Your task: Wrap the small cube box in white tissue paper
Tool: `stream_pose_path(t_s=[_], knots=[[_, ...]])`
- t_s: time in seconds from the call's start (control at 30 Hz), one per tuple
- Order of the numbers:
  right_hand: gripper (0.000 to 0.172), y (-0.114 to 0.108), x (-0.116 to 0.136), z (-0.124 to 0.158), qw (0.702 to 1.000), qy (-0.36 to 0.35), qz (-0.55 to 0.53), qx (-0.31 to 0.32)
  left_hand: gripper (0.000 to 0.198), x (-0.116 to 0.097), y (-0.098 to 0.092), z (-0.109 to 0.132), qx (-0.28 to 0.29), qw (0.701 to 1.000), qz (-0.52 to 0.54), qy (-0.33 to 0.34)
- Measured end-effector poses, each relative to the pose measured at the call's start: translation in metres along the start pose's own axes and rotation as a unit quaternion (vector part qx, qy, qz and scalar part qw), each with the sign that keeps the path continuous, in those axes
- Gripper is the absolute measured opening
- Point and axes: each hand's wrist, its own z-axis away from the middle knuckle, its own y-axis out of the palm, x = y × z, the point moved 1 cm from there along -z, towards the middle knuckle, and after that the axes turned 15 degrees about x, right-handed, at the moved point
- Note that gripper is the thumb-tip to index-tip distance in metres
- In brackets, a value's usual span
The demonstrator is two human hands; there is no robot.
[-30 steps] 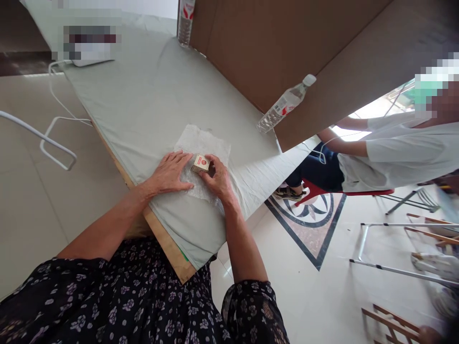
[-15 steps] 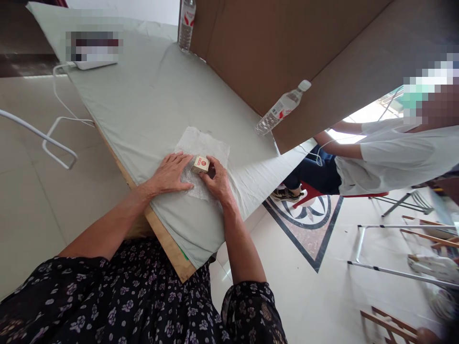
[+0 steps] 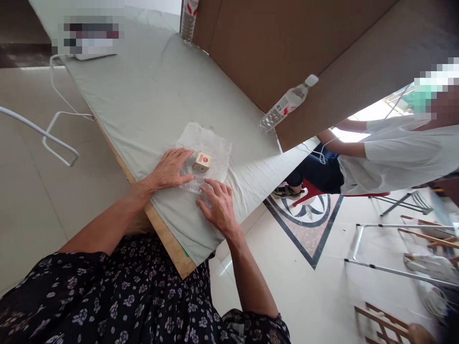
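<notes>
A small cardboard box (image 3: 201, 161) with a red round mark stands on a sheet of clear bubble wrap (image 3: 211, 143) spread over the grey-green cloth of the table (image 3: 150, 100). My left hand (image 3: 170, 169) lies flat on the sheet's near left part, fingers stretched toward the box and just short of it. My right hand (image 3: 217, 205) rests on the sheet's near edge with fingers spread, apart from the box and holding nothing.
Two plastic water bottles (image 3: 285, 105) (image 3: 188, 19) stand against brown cardboard panels (image 3: 272, 48) at the table's far side. A white device with a cable (image 3: 88, 52) sits at the far left corner. Another person in a white shirt (image 3: 394, 153) sits at right. Chair frames (image 3: 394, 248) stand on the tiled floor.
My right hand has let go of the small box and drawn back to the sheet's near edge. The box stays on the bubble wrap. My left hand has barely moved.
</notes>
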Motion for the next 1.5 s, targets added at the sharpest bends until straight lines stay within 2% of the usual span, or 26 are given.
stream_pose_path(t_s=[0.1,0.17,0.3,0.4,0.57,0.63,0.8,0.97,1.17,1.3,1.4,1.5], knots=[[0.017,0.011,0.0,-0.003,0.999,0.008,0.024,-0.023,0.075,0.002,-0.003,0.001,-0.007,1.0,0.028,0.006],[0.02,0.014,-0.001,-0.008,0.999,0.011,0.015,-0.047,0.073,0.001,-0.009,0.006,-0.006,0.999,0.046,0.012],[0.02,0.002,-0.003,-0.019,0.995,0.037,-0.034,-0.085,0.076,-0.007,-0.023,0.021,0.013,0.999,0.035,0.035],[0.019,-0.011,-0.005,-0.028,0.991,0.05,-0.067,-0.106,0.076,-0.016,-0.031,0.021,0.018,0.998,0.001,0.052],[0.017,-0.024,-0.02,-0.05,0.979,0.069,-0.132,-0.137,0.024,-0.026,-0.031,-0.004,-0.02,0.999,0.017,0.035],[0.017,-0.024,-0.03,-0.06,0.971,0.074,-0.177,-0.145,0.016,-0.028,-0.03,-0.016,-0.042,0.996,0.07,0.025],[0.02,-0.014,-0.05,-0.082,0.939,0.084,-0.307,-0.131,0.024,-0.029,-0.028,-0.036,-0.06,0.972,0.226,-0.022],[0.022,-0.003,-0.053,-0.089,0.916,0.094,-0.365,-0.136,0.03,-0.029,-0.023,-0.041,-0.072,0.959,0.271,-0.048],[0.022,-0.001,-0.046,-0.087,0.919,0.112,-0.344,-0.155,0.02,-0.03,-0.02,-0.038,-0.086,0.946,0.309,-0.044],[0.023,0.004,-0.048,-0.088,0.923,0.122,-0.332,-0.151,0.021,-0.029,-0.019,-0.037,-0.085,0.943,0.318,-0.04],[0.019,0.006,-0.051,-0.088,0.92,0.129,-0.336,-0.152,0.022,-0.028,-0.02,-0.038,-0.07,0.948,0.309,-0.038],[0.015,-0.004,-0.05,-0.078,0.934,0.147,-0.262,-0.196,0.023,-0.028,-0.022,-0.04,-0.044,0.947,0.315,-0.043]])
